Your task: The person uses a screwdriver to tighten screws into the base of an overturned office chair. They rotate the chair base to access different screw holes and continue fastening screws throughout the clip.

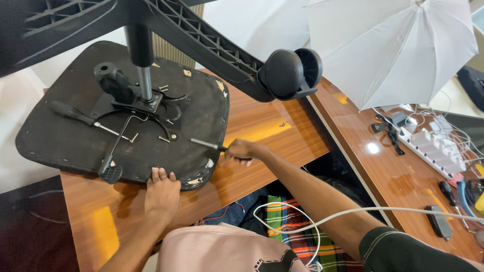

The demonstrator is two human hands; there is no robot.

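A wooden table (262, 126) fills the middle of the view, and an office chair seat (75, 90) lies upside down on its far left part, black underside up, its near edge close to the table's near edge and its near right corner toward the table's middle. From the metal plate (146, 108) at the seat's centre a steel column (142, 60) rises to the star-shaped base (201, 40), one arm of which reaches right and ends in a black castor wheel (287, 73) hanging above the table. A white umbrella (393, 45) stands open over a second table (383, 176) at the right, where a white power strip (436, 148) lies. A black lever (113, 151) runs from the plate toward the seat's near edge. The left hand (162, 194) lies flat on the table, fingers spread and touching the seat's near edge, holding nothing. The right hand (243, 150) is closed around the handle of a screwdriver (209, 145), whose shaft lies over the seat's near right corner, pointing toward the plate. Loose screws (164, 139) lie on the seat around the plate.
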